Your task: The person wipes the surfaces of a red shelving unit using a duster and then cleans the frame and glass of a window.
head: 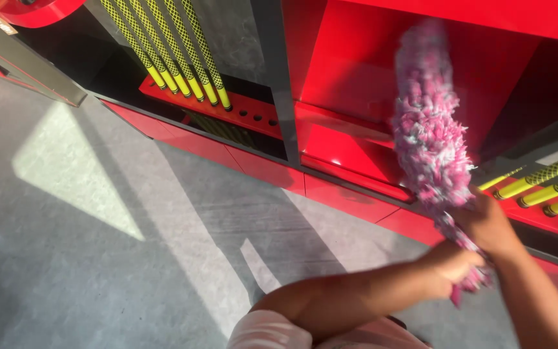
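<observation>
Both hands grip the low end of a fluffy pink-and-white duster [429,129]: left hand [452,264] closed below, right hand [489,223] closed just above. Its head rises from the fingers into the open red shelf [350,77]; yellow-and-black handles [547,187] lie just right; grey floor [98,258] spreads left.

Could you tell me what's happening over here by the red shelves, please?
A person is holding a fluffy pink and white duster with both hands. The right hand grips it just below the fluffy head, and the left hand holds the lower end. The duster's head points up into an open compartment of the red shelf unit. Yellow and black grips stand in racks on either side, above the grey floor.
</observation>
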